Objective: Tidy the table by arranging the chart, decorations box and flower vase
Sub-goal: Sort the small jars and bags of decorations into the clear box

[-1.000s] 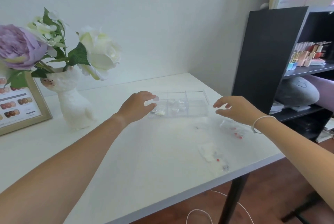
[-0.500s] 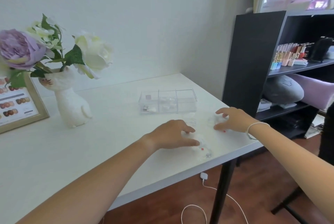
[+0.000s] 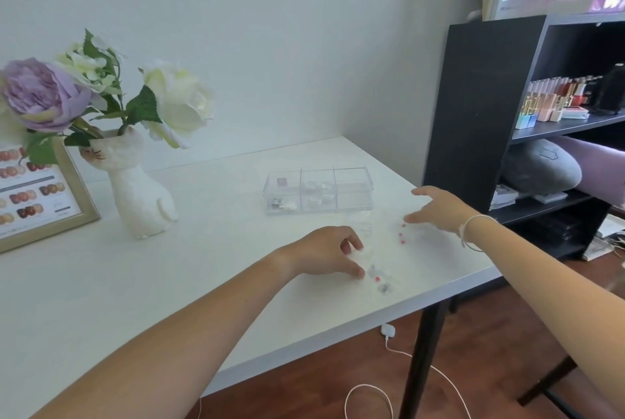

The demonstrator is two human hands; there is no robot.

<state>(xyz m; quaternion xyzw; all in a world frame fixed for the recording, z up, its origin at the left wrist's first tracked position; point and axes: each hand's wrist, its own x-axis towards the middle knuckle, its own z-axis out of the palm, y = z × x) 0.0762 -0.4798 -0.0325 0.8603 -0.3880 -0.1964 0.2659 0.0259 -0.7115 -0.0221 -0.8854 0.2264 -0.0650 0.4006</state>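
Note:
A clear three-compartment decorations box [image 3: 318, 195] sits on the white table [image 3: 203, 283] toward the back right. A white cat-shaped flower vase [image 3: 138, 188] holding purple and white flowers stands at the left. The gold-framed chart [image 3: 37, 195] leans behind it at the far left, partly cut off. In front of the box, my left hand [image 3: 321, 254] pinches the edge of a small clear bag [image 3: 375, 275] of decorations. My right hand [image 3: 439, 209] hovers with spread fingers, its fingertips at another clear bag with red bits [image 3: 402, 232].
A black shelf unit [image 3: 473, 107] stands right of the table, holding nail polish bottles [image 3: 554, 104] and cushions. The bags lie close to the table's front right edge. A black table leg [image 3: 422, 357] and a white cable [image 3: 389, 344] are below.
Both hands came back from the clear box toward the bags near the table's front edge. My left hand has closed its fingers on one bag; my right hand has lifted and spread.

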